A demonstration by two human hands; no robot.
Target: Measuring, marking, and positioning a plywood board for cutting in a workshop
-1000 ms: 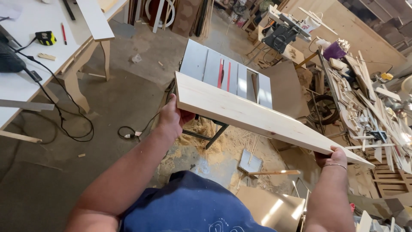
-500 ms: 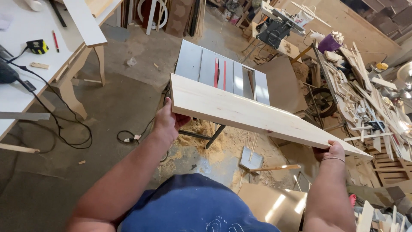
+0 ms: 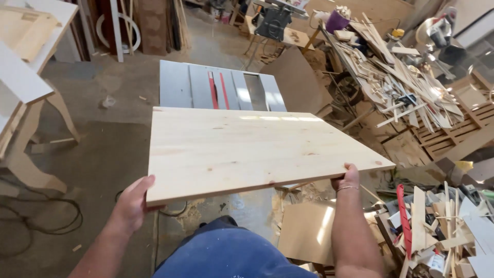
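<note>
I hold a wide, pale pine board flat in front of me, its face up. My left hand grips the near left corner from below and the side. At the near right edge my right hand clasps the board, fingers curled over the edge. Just beyond the board stands a grey table saw with a red insert strip in its top; the board covers the saw's near part.
A heap of wood offcuts lies at the right, and more scraps at lower right. A light workbench stands at left with a black cable on the floor. Sawdust and a board piece lie underfoot.
The board has swung from a steep tilt, edge toward me, to lying nearly flat with its broad face up. Both hands have kept their hold and I stand closer to the saw.
</note>
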